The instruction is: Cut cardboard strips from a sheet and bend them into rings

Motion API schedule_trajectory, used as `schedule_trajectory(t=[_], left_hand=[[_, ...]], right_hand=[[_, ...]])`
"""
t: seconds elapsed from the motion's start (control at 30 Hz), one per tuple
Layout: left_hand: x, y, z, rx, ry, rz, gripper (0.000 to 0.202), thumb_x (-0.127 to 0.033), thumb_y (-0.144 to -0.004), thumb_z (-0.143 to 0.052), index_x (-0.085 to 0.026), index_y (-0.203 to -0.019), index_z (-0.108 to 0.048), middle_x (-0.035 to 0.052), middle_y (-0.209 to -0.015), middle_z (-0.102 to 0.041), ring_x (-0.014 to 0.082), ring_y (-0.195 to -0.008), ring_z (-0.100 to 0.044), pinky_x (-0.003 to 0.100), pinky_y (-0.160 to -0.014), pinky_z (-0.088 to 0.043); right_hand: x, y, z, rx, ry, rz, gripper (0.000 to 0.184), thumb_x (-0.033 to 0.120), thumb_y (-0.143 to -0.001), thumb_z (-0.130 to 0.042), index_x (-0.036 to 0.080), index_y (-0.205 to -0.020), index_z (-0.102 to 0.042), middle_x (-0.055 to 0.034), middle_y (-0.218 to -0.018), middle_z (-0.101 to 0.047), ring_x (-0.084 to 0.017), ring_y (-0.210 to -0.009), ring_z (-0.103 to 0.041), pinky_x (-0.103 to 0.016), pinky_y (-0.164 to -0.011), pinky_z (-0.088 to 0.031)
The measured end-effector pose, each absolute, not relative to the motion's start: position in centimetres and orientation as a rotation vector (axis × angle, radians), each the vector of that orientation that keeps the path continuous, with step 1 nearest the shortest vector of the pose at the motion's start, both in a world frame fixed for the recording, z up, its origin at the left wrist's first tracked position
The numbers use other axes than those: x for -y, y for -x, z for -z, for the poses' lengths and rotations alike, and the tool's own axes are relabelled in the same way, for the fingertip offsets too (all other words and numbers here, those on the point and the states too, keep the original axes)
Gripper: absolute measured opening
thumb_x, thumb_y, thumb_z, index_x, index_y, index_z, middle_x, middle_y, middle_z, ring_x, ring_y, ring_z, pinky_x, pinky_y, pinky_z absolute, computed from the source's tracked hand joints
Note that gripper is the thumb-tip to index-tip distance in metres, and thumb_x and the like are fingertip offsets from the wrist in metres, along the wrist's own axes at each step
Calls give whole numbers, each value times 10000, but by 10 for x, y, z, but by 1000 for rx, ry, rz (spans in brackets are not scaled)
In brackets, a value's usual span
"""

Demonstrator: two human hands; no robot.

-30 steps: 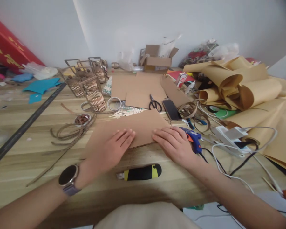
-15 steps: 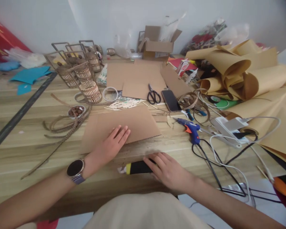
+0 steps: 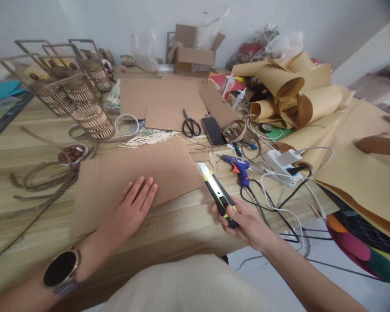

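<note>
My left hand (image 3: 126, 210) lies flat with fingers stretched out on a brown cardboard sheet (image 3: 133, 173) near the wooden table's front edge. A round dark watch (image 3: 60, 268) is on that wrist. My right hand (image 3: 247, 219) grips a black and yellow utility knife (image 3: 217, 193), lifted off the table, its tip pointing up toward the cardboard's right edge.
A blue glue gun (image 3: 237, 167) with black cable, a white power strip (image 3: 282, 160), a phone (image 3: 213, 131) and scissors (image 3: 190, 125) lie right of the sheet. Woven baskets (image 3: 84, 104) stand back left, kraft paper rolls (image 3: 295, 95) back right, a cardboard box (image 3: 191, 56) at the wall.
My right hand left the cardboard, reached down to the knife by the table edge, and has picked it up. The view turned right. My left hand stayed flat on the sheet.
</note>
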State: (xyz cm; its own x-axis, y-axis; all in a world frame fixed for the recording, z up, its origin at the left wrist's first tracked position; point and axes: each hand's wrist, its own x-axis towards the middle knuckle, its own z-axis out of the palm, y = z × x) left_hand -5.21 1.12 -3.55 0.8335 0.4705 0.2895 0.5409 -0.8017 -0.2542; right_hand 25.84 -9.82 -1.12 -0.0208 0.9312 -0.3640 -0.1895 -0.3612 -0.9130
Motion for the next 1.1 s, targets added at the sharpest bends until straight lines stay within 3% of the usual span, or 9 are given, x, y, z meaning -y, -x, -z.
schedule_trajectory(t=[0.23,0.33,0.43,0.5,0.7,0.8,0.9,1.0,1.1], left_hand=[[-5,52,53,753,2716,280,745,-2,-952,-267,-76,-1579,128,208,-1457,-536,334,-1375,-491,528,-1065,-469],[-8,55,64,745,2722,244,632,-73,-996,-298,-96,-1606,-130,190,-1492,-507,345,-1387,-473,527,-1087,-446],[-13,59,75,722,2790,222,536,-334,-1040,-397,-83,-1513,-417,205,-1510,-483,393,-1385,-455,540,-1077,-442],[-15,62,78,721,2850,227,582,-436,-1022,-439,-86,-1487,-460,211,-1527,-459,401,-1409,-415,540,-1095,-419],[-17,65,73,714,2886,194,549,-426,-1034,-408,-111,-1477,-479,183,-1530,-465,384,-1431,-378,529,-1119,-388],[-19,64,68,660,2867,148,539,-421,-1036,-402,-101,-1460,-498,180,-1514,-485,388,-1385,-425,519,-1088,-418],[-23,64,66,651,2900,183,499,-412,-1037,-407,-154,-1449,-520,176,-1475,-521,368,-1345,-452,513,-1059,-435],[-29,67,62,622,2955,220,448,-420,-1023,-454,-266,-1435,-540,159,-1428,-550,343,-1286,-481,507,-1018,-457],[-38,68,55,544,3019,166,484,-463,-987,-525,-314,-1447,-516,155,-1389,-559,332,-1231,-491,509,-988,-474]], right_hand=[[95,-275,20,604,1546,-1470,571,708,-659,-757,207,-784,-514,43,-644,-531,-27,-424,-292,-142,-326,-151],[94,-288,17,624,1666,-1437,581,733,-639,-740,213,-757,-509,50,-590,-541,-22,-381,-273,-150,-309,-140],[92,-302,13,671,1801,-1420,575,739,-651,-716,208,-750,-519,42,-566,-560,-20,-354,-277,-161,-306,-138],[90,-309,12,685,1858,-1436,591,738,-630,-732,207,-798,-534,34,-565,-587,-22,-341,-283,-161,-307,-130],[79,-314,18,741,1875,-1501,651,690,-595,-791,216,-972,-551,51,-578,-609,-25,-337,-292,-157,-316,-131],[75,-315,19,807,1870,-1521,631,659,-625,-793,198,-1005,-592,53,-597,-592,-33,-359,-338,-171,-326,-182],[72,-321,18,1020,1867,-1516,555,611,-685,-773,183,-1011,-634,36,-626,-605,-72,-420,-457,-201,-373,-330],[70,-328,15,1505,1809,-1339,501,514,-703,-784,201,-1074,-661,-52,-944,-732,-163,-663,-662,-283,-556,-531],[68,-333,11,1959,1710,-1085,450,407,-788,-724,238,-1193,-628,-68,-1236,-701,-237,-979,-709,-369,-819,-579]])
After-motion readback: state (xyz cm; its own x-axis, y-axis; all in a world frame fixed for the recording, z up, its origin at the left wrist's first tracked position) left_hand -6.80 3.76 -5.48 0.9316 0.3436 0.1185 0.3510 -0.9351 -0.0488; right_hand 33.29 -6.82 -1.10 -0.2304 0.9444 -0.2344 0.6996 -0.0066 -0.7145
